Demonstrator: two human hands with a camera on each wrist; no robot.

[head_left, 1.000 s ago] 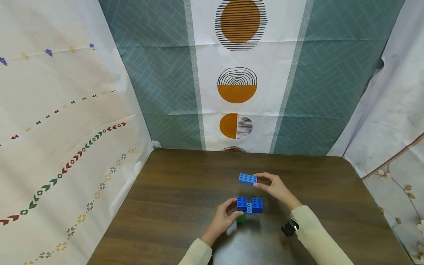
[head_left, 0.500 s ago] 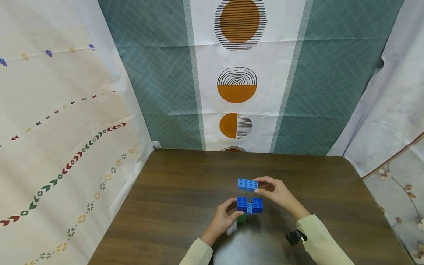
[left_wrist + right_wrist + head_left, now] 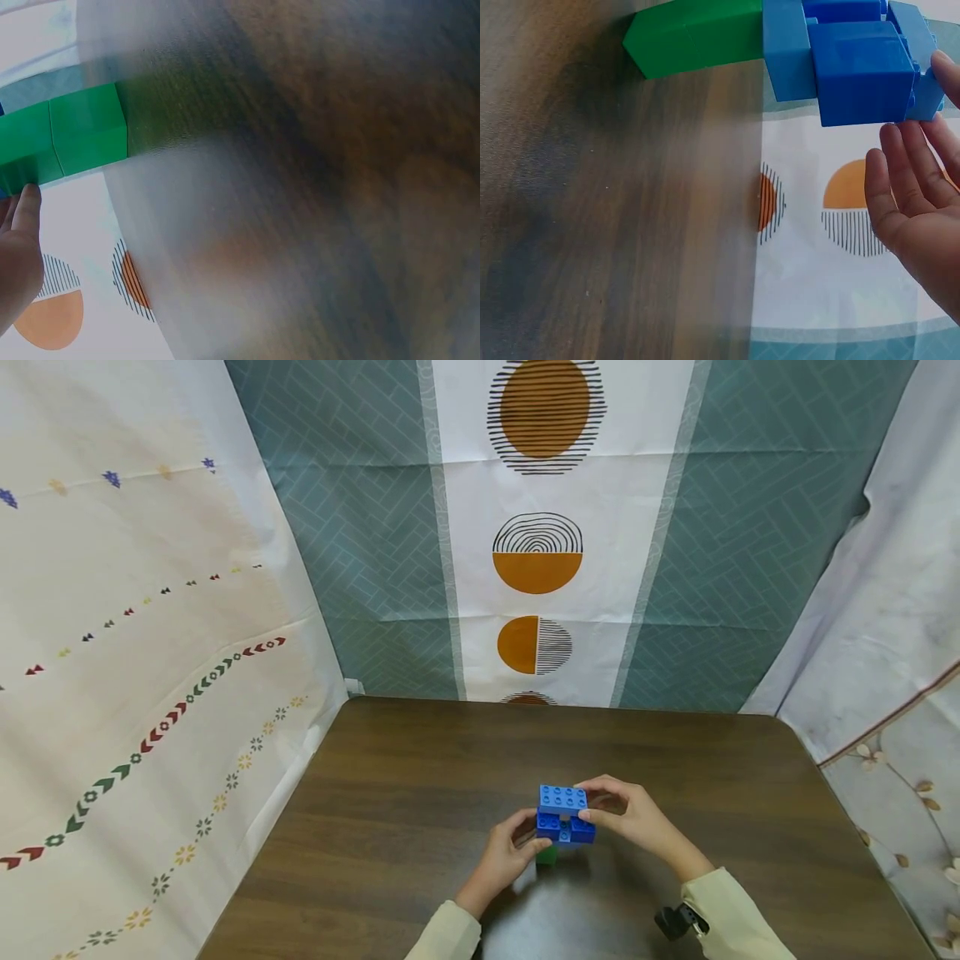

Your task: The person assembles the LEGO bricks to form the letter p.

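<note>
A stack of toy building bricks stands on the brown table. Green bricks form its base, a light blue brick lies over them, and two dark blue bricks sit above that, side by side. My left hand holds the stack from its left side; in the left wrist view a fingertip is at the green bricks. Between thumb and fingers my right hand pinches another light blue brick by its right end, right at the studs of the dark blue bricks.
A patterned cloth hangs behind the table's far edge. White cloths hang at the left and right. A black device is on the right wrist, below the sleeve.
My right hand has brought the light blue brick toward me and over the dark blue bricks, which it now overlaps in the head view. My left hand and the stack have stayed put.
</note>
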